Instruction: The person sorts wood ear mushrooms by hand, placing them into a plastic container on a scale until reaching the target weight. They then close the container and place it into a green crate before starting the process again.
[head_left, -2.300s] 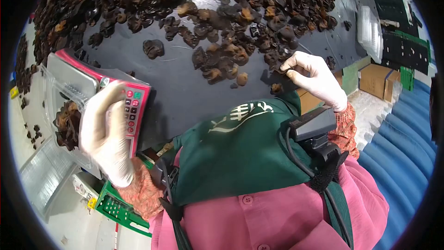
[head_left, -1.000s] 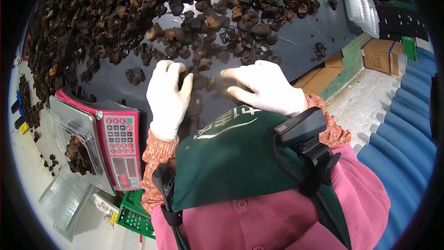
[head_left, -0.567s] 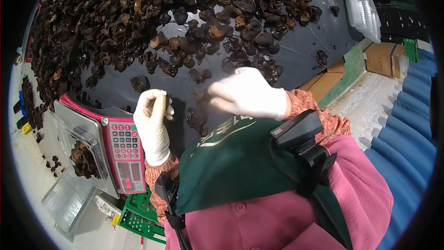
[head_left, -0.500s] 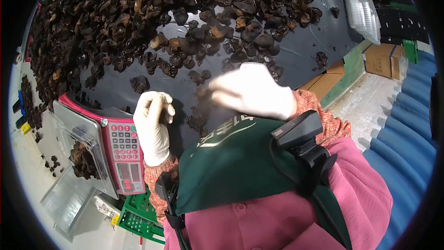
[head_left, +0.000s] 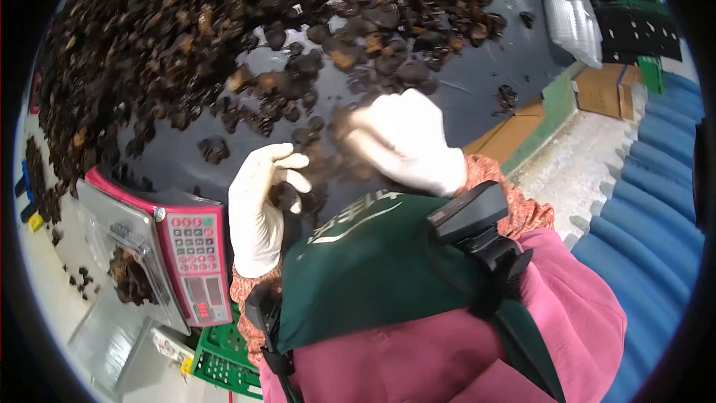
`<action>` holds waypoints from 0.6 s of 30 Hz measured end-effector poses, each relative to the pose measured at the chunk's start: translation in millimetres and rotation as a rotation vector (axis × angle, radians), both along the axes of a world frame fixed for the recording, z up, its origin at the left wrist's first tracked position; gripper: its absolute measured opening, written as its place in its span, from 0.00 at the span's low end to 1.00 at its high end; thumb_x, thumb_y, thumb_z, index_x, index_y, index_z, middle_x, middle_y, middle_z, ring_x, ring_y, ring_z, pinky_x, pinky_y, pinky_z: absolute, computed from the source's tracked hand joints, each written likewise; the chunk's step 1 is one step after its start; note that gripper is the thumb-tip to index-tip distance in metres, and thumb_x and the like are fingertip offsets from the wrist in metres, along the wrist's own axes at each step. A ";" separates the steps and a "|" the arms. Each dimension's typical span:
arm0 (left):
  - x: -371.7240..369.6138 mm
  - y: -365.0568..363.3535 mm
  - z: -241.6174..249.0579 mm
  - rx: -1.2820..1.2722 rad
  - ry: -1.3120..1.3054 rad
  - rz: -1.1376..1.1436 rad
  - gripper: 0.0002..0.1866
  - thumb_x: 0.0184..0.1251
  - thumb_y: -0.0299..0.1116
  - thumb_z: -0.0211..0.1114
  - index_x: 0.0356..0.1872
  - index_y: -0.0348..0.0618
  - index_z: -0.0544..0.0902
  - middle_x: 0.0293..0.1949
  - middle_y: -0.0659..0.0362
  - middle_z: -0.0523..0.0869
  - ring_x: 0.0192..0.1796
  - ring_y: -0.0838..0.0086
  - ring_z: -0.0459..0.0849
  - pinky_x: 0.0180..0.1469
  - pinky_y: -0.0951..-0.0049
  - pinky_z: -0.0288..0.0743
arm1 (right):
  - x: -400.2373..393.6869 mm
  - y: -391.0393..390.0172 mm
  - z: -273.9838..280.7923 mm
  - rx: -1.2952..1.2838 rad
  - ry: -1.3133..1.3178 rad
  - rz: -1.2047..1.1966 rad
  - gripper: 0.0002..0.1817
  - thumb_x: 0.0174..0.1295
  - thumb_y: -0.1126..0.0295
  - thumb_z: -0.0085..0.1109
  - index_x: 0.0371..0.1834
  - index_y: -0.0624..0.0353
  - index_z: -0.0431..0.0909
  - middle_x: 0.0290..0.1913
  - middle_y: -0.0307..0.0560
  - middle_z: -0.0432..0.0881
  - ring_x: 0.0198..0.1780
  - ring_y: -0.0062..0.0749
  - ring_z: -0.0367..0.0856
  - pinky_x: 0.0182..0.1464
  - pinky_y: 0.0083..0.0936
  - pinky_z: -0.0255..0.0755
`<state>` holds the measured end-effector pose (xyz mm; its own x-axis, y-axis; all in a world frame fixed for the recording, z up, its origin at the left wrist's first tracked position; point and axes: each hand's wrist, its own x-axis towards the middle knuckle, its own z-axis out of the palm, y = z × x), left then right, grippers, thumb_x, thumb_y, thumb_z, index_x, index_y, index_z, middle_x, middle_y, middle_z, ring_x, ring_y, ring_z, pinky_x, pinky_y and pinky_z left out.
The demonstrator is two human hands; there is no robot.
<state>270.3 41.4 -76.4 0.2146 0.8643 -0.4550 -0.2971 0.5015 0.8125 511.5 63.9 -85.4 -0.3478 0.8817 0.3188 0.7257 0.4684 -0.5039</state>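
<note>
Both hands wear white gloves. My left hand (head_left: 262, 205) is beside the scale, its fingers curled around a dark wood ear mushroom (head_left: 285, 195) that shows between them. Opposite it, my right hand (head_left: 406, 142) bends its fingers over dark mushroom pieces, and its fingertips are smeared by motion. More blurred wood ear pieces (head_left: 319, 166) lie between the two hands. Behind them spreads a big heap of wood ear mushrooms (head_left: 201, 37) on the grey tabletop (head_left: 477, 82). A single mushroom (head_left: 214, 150) rests near my left hand.
At the left stands a pink scale (head_left: 195, 246) bearing a clear plastic box with mushrooms (head_left: 133, 276). An empty clear tray (head_left: 112, 339) and a green crate (head_left: 227, 358) are below. Stacked clear trays (head_left: 573, 22), cardboard boxes (head_left: 605, 91) and blue corrugated sheeting (head_left: 641, 216) are at the right.
The view has shifted slightly. My left hand's fingers have turned toward my right hand and spread a little. Dark pieces now blur at my right fingertips.
</note>
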 end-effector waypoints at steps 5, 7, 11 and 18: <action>26.5 0.0 1.9 -0.276 -0.343 -0.139 0.32 0.83 0.57 0.46 0.62 0.34 0.77 0.48 0.49 0.87 0.40 0.69 0.87 0.26 0.77 0.77 | 1.7 -8.0 22.8 -0.002 -0.152 0.102 0.12 0.57 0.54 0.69 0.42 0.40 0.88 0.20 0.37 0.82 0.21 0.36 0.80 0.30 0.28 0.71; 24.5 -5.7 -2.0 -0.295 -0.350 -0.143 0.26 0.84 0.51 0.48 0.55 0.35 0.80 0.45 0.48 0.88 0.37 0.68 0.86 0.25 0.78 0.76 | 35.5 -0.6 5.3 0.183 -0.111 -0.129 0.09 0.58 0.62 0.69 0.41 0.47 0.86 0.31 0.40 0.82 0.28 0.38 0.81 0.31 0.29 0.71; 22.4 -7.5 -6.1 -0.248 -0.399 -0.096 0.21 0.84 0.45 0.50 0.52 0.36 0.81 0.43 0.49 0.88 0.37 0.69 0.86 0.25 0.78 0.75 | 79.3 0.2 -25.8 0.116 -0.203 -0.338 0.07 0.58 0.73 0.68 0.39 0.49 0.85 0.34 0.41 0.80 0.31 0.40 0.81 0.35 0.32 0.74; 36.3 -3.5 2.2 -0.236 -0.344 -0.134 0.21 0.84 0.45 0.50 0.52 0.35 0.81 0.43 0.49 0.88 0.37 0.69 0.87 0.28 0.76 0.75 | 84.4 -7.4 -13.8 -0.159 0.178 -0.461 0.12 0.61 0.74 0.67 0.49 0.55 0.85 0.37 0.39 0.81 0.32 0.22 0.77 0.37 0.19 0.72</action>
<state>306.7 37.9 -74.2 0.4912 0.6994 -0.5191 -0.4504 0.7141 0.5359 596.0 56.6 -99.1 0.1358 0.9729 0.1873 0.7351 0.0278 -0.6773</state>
